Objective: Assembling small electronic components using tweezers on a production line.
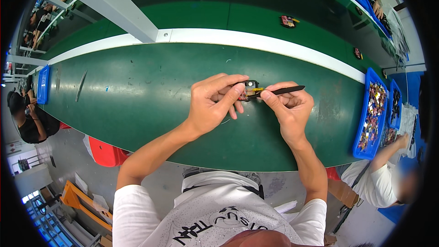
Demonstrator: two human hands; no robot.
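Green belt surface (pixel 151 96) lies under both hands. A small black component (pixel 249 89) is pinched in the left hand (pixel 212 105), just beside the right hand (pixel 288 107), which is closed on a black tool (pixel 286 90). The tool tip is set at the component, so the work is judged mid-step, not finished.

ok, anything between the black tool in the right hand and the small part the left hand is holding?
Nothing visible. The left hand holds the small black-and-yellow part; the thin black pointed tool in the right hand already reaches it.

Both hands, left hand (pixel 211 105) and right hand (pixel 289 107), meet, fingers seemingly pinched.
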